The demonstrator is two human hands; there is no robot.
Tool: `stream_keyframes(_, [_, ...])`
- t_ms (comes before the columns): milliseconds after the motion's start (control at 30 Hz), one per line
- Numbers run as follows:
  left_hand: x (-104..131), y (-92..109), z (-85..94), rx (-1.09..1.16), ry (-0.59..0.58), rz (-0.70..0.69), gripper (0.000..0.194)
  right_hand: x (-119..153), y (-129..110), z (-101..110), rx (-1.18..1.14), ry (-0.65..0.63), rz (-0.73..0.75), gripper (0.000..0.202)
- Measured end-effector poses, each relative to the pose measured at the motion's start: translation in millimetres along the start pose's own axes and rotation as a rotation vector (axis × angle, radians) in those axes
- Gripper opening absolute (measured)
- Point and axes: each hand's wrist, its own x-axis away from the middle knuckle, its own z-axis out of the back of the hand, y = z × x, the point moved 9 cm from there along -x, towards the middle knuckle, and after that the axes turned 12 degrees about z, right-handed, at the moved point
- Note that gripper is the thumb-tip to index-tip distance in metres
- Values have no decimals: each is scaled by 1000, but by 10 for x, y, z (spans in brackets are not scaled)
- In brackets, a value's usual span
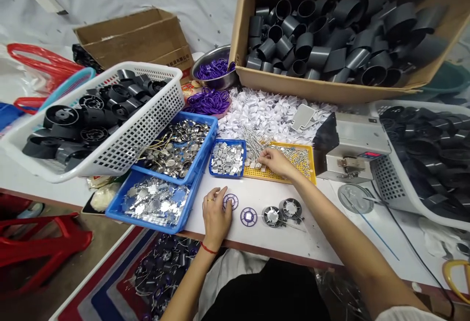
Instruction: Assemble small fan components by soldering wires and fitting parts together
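My left hand rests on the white tabletop, fingers loosely bent and apart, its thumb and forefinger touching the edge of a purple spoked ring. Beside that ring lies a second purple ring with a pale square at its centre. My right hand reaches over a yellow perforated tray, thumb and fingertips pinched together near a bundle of thin silvery leads. What sits in the pinch is too small to make out. Two dark round parts with silvery spoked faces lie between my forearms.
Blue trays of metal pieces stand left, beside a white basket of black housings. A small blue tray holds square plates. Behind are white pieces and a cardboard box. A metal machine stands right.
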Motion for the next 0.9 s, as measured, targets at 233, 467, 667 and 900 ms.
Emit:
stream_keyframes(233, [-652,1094,-507,-204,-197,-168,26,18,67,4,-168,38,-66,8])
stream_keyframes(467, [-799,1207,-782,-230,-179,-128,19,40,75,215,-70,242,-47,6])
stream_keyframes(667, [-755,1087,-578,45,-221,-5,19,179,35,415,-174,232,-32,7])
stream_keyframes(900, [-1091,1114,-975,769,-570,387,45,434,-58,360,-158,210,-2,8])
